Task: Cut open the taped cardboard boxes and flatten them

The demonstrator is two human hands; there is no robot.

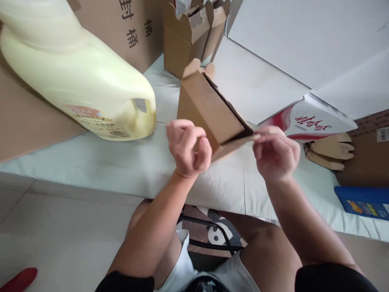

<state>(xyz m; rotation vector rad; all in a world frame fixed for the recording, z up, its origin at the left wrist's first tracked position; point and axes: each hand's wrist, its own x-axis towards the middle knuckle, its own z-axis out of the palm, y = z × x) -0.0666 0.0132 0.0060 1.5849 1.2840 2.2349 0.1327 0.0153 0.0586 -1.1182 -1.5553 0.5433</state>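
Note:
A brown cardboard box [209, 109] stands tilted on the pale cloth-covered surface in front of me, with a dark gap along its upper edge. My right hand [278, 152] pinches the near right corner of this box, at the end of a flap. My left hand [190, 148] is just in front of the box's left side, its fingers curled in toward the thumb. Nothing shows in the left hand, and whether it touches the cardboard I cannot tell. Slight blur covers the right fingers.
A big pale yellow jug [100, 81] is at the left, by a large carton [130, 52]. More small cardboard boxes [182, 44] stand behind. To the right are a white and red box [306, 117], flattened cardboard pieces [331, 150] and a blue packet [361, 200] on the cloth-covered surface [127, 170].

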